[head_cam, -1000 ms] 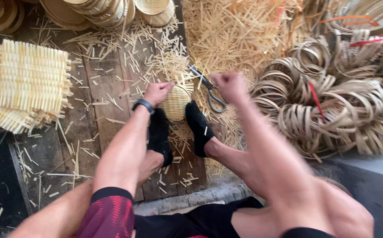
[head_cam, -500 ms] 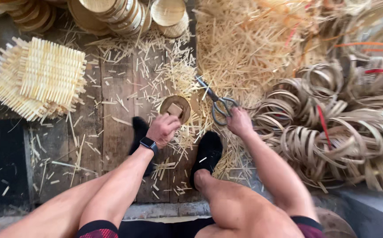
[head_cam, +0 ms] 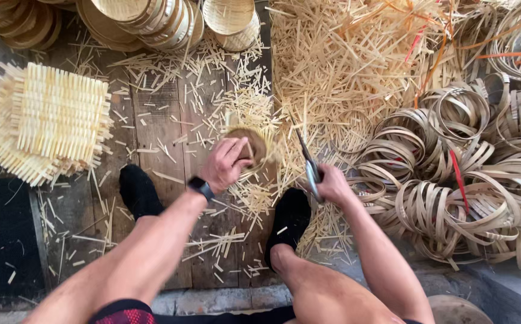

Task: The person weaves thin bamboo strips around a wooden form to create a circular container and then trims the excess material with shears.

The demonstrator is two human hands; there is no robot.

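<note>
My left hand, with a dark watch on its wrist, grips a small round woven bamboo piece above the wooden floor. My right hand is closed on a pair of metal scissors, blades pointing up and away, just right of the round piece. Both feet in black socks rest on the planks, the left foot and the right foot under the hands.
A stack of square woven bamboo mats lies at left. Round baskets are piled at the top. Loose bamboo strips cover the floor at centre right. Coiled bamboo hoops fill the right side.
My right hand has lifted the scissors off the floor and brought them toward the round piece. My left hand has raised the round piece. My left foot moved out to the left.
</note>
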